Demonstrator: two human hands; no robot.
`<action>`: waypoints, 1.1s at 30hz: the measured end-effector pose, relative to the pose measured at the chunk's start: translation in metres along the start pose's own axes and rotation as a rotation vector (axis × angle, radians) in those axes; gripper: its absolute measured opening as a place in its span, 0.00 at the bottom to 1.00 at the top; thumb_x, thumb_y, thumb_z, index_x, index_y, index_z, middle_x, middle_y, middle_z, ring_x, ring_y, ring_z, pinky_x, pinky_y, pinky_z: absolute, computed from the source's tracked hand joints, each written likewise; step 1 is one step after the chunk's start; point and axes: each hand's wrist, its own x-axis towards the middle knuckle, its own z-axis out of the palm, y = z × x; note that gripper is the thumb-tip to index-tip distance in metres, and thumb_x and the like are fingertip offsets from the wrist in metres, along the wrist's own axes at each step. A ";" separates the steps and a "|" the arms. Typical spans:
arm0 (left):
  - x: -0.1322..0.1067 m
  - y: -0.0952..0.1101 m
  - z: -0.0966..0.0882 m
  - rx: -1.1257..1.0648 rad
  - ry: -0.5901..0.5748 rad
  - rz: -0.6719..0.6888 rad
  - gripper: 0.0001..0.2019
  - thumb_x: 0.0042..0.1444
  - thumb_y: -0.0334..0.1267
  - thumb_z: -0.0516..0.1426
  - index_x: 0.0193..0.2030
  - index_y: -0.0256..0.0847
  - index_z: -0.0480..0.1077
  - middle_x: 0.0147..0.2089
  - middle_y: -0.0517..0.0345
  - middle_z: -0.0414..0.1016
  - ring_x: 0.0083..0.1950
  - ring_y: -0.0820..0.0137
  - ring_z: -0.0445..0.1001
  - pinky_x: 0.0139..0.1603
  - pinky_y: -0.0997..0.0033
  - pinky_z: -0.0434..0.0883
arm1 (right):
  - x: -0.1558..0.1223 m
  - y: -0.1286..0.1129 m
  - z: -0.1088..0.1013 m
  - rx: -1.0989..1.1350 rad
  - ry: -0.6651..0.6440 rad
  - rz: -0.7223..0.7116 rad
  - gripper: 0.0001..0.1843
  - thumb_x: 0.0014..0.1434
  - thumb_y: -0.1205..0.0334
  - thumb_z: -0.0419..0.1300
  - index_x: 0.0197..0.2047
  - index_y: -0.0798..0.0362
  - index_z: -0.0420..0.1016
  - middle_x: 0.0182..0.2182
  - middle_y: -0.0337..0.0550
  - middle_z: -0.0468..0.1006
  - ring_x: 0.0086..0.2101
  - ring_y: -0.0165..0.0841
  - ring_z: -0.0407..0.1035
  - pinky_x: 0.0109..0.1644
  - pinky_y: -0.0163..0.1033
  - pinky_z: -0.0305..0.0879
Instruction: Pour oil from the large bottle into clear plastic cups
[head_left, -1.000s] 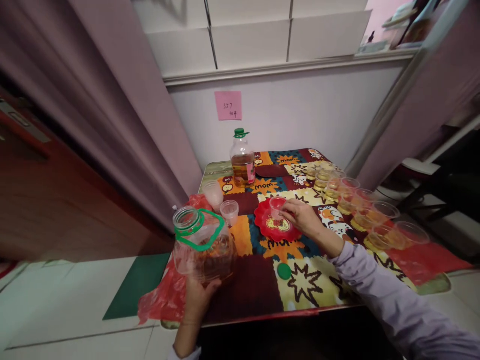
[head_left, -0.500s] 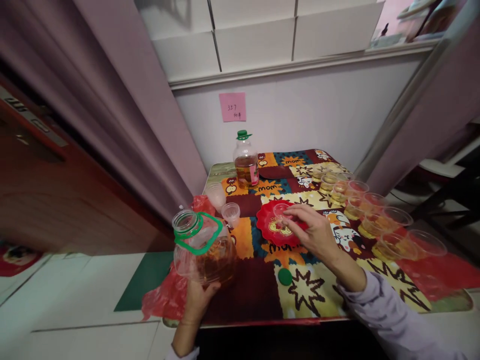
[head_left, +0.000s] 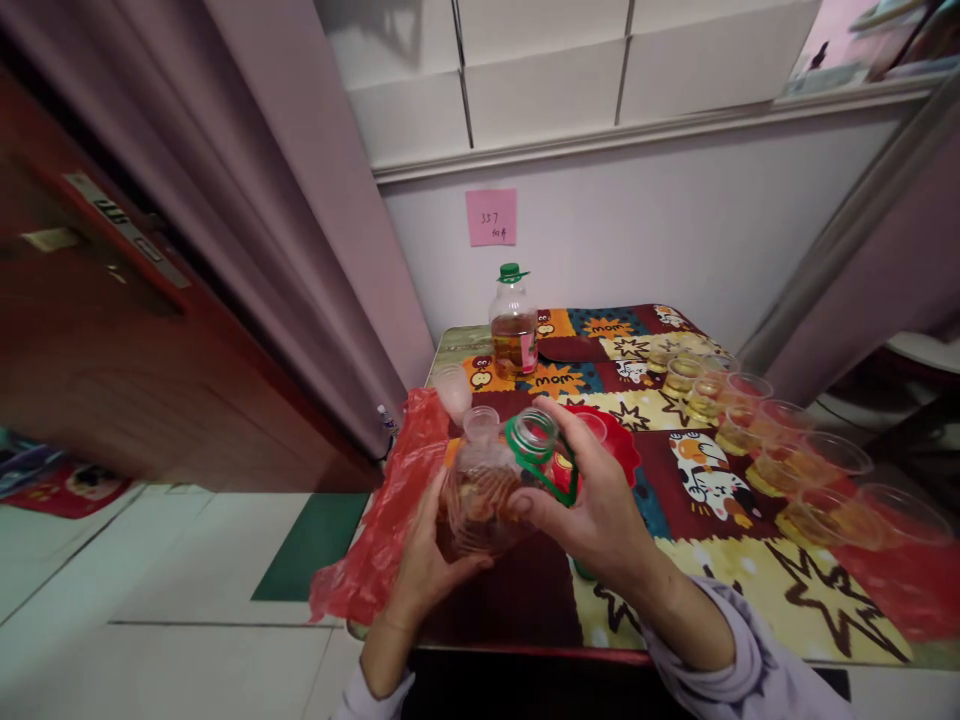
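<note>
I hold a clear plastic jug (head_left: 487, 490) of amber liquid with a green carry handle and an uncapped neck, tilted toward the right. My left hand (head_left: 427, 560) cups its lower side from the left. My right hand (head_left: 592, 500) grips it near the neck and green handle. Just behind the jug's mouth a small clear cup (head_left: 592, 428) stands on a red plate (head_left: 626, 450), which my right hand partly hides.
The patchwork tablecloth (head_left: 712, 475) carries a second capped bottle (head_left: 514, 325) at the back, two empty cups (head_left: 480, 422) at the left, and several filled cups (head_left: 780, 440) along the right edge. A red plastic bag (head_left: 382, 520) hangs off the left corner. A pink curtain (head_left: 300, 200) and a brown door (head_left: 112, 350) are on the left.
My right hand left the cup on the red plate and took hold of the jug's neck. The jug moved right over the table and tilted. The view shifted left.
</note>
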 end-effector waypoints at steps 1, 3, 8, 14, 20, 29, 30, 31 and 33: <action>0.001 0.000 0.001 0.006 -0.028 0.009 0.59 0.35 0.53 0.78 0.76 0.45 0.64 0.74 0.34 0.69 0.75 0.38 0.66 0.73 0.32 0.62 | -0.003 0.002 0.001 -0.029 0.035 0.019 0.45 0.59 0.33 0.71 0.72 0.46 0.67 0.66 0.56 0.76 0.65 0.56 0.71 0.70 0.65 0.68; 0.004 -0.001 0.001 0.016 -0.070 0.020 0.61 0.34 0.52 0.79 0.77 0.46 0.62 0.77 0.34 0.64 0.77 0.38 0.62 0.75 0.31 0.58 | -0.007 0.007 -0.001 -0.049 0.076 0.052 0.39 0.62 0.36 0.69 0.68 0.47 0.69 0.61 0.55 0.79 0.61 0.53 0.75 0.66 0.60 0.73; 0.006 -0.005 0.001 -0.022 -0.091 -0.007 0.62 0.30 0.57 0.79 0.75 0.48 0.65 0.77 0.38 0.65 0.77 0.37 0.62 0.75 0.30 0.58 | -0.015 0.019 -0.013 -0.048 0.090 0.065 0.30 0.65 0.37 0.66 0.60 0.49 0.71 0.51 0.50 0.83 0.49 0.45 0.80 0.55 0.48 0.78; 0.000 -0.019 0.011 -0.323 0.164 -0.198 0.36 0.61 0.61 0.62 0.70 0.44 0.68 0.74 0.39 0.70 0.76 0.46 0.66 0.75 0.41 0.62 | -0.022 0.030 -0.023 -0.063 0.142 0.084 0.32 0.65 0.36 0.65 0.62 0.48 0.70 0.54 0.52 0.83 0.51 0.47 0.80 0.51 0.46 0.79; -0.016 -0.034 0.033 -0.715 0.194 -0.404 0.40 0.53 0.58 0.69 0.69 0.46 0.67 0.74 0.39 0.69 0.75 0.47 0.67 0.73 0.45 0.65 | -0.026 0.037 -0.019 0.040 0.184 0.091 0.31 0.63 0.42 0.70 0.63 0.48 0.71 0.55 0.52 0.83 0.52 0.46 0.80 0.56 0.48 0.79; -0.016 -0.026 0.037 -0.872 0.297 -0.489 0.36 0.44 0.53 0.76 0.61 0.49 0.76 0.68 0.46 0.76 0.70 0.47 0.72 0.67 0.50 0.72 | -0.033 0.069 0.013 0.462 0.126 0.213 0.58 0.41 0.27 0.78 0.69 0.47 0.70 0.55 0.54 0.83 0.57 0.55 0.78 0.64 0.58 0.76; -0.016 -0.025 0.037 -0.873 0.293 -0.486 0.36 0.44 0.53 0.76 0.60 0.49 0.77 0.68 0.46 0.76 0.70 0.47 0.72 0.67 0.50 0.72 | -0.034 0.070 0.016 0.449 0.109 0.220 0.60 0.40 0.25 0.77 0.68 0.47 0.71 0.53 0.54 0.84 0.56 0.55 0.79 0.63 0.58 0.76; -0.016 -0.024 0.037 -0.876 0.288 -0.486 0.36 0.43 0.53 0.76 0.60 0.49 0.77 0.67 0.45 0.77 0.69 0.46 0.73 0.67 0.49 0.72 | -0.034 0.071 0.018 0.422 0.095 0.222 0.60 0.39 0.23 0.76 0.68 0.47 0.72 0.52 0.53 0.85 0.55 0.56 0.79 0.63 0.59 0.76; -0.016 -0.020 0.037 -0.880 0.284 -0.485 0.37 0.42 0.52 0.77 0.60 0.49 0.77 0.67 0.44 0.77 0.69 0.45 0.73 0.68 0.46 0.71 | -0.033 0.069 0.018 0.332 0.079 0.210 0.58 0.40 0.21 0.74 0.66 0.49 0.76 0.50 0.53 0.86 0.54 0.56 0.80 0.63 0.58 0.76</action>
